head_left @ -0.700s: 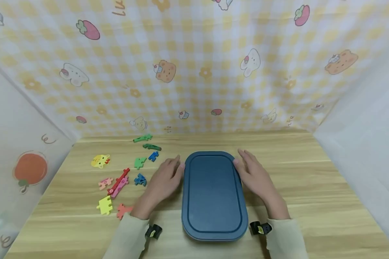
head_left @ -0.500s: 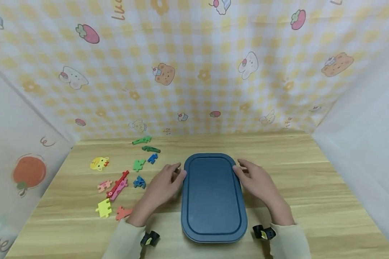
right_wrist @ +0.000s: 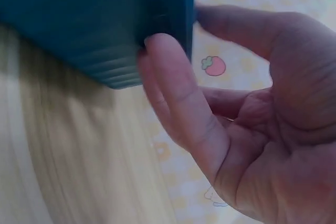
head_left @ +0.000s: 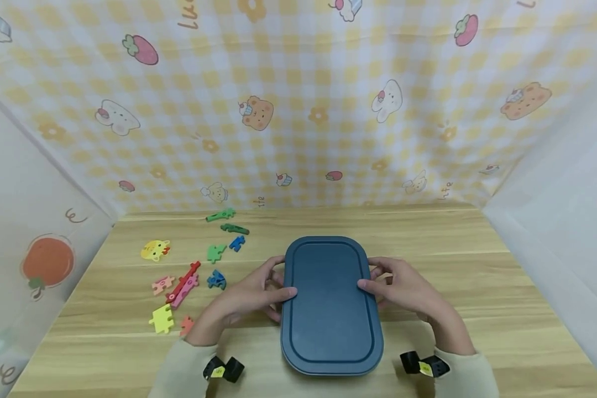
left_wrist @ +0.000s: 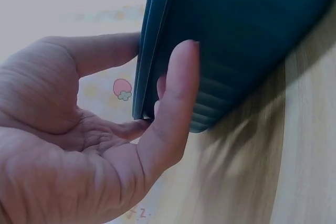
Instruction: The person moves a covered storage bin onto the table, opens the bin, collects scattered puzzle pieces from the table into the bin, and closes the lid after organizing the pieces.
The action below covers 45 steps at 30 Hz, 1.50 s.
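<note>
Your hands have slid back along the box on the bench; left hand and right hand are pinching its lid edges, thumbs on top. An uneven pull is risking tipping it.

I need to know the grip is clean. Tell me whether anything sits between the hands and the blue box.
Nothing visible does. The left hand and right hand both grip the box directly at its long sides, thumbs on the lid. The puzzle pieces lie apart on the table, left of the left hand.
</note>
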### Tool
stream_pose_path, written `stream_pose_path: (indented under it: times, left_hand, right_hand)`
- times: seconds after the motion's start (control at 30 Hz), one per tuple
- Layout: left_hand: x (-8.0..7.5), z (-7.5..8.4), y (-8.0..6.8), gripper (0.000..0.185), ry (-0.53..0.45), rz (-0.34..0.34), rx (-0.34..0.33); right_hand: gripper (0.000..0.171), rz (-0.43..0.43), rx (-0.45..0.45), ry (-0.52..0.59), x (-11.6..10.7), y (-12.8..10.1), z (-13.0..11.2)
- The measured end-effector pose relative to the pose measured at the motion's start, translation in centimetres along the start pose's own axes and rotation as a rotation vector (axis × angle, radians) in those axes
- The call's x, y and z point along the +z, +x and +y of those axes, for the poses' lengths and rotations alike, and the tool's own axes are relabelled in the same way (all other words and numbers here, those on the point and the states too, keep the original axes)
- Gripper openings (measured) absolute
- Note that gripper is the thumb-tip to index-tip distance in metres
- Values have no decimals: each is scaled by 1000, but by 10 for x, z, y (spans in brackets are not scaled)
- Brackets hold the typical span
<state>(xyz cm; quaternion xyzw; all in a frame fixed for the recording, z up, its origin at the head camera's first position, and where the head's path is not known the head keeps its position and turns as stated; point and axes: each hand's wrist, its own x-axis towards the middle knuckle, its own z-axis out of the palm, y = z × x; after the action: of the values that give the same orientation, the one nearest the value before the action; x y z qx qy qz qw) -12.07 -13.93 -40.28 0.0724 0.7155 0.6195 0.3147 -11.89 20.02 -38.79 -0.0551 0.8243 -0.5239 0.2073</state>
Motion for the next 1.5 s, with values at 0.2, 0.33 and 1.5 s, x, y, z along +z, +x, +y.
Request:
stream_pose_path:
  times: [0.2,0.33,1.5]
  left_hand:
    - [0,3,-5,92,1,12,-18]
    - [1,4,-7,92,4,19,-17]
    - [1,15,-7,87,-2,63,13]
  right_hand:
    - [71,-10,15,1,1,-3,-7]
    - [70,4,18,-2,4,-3,-11]
    - [68,35,13,70,-1,-6,-13]
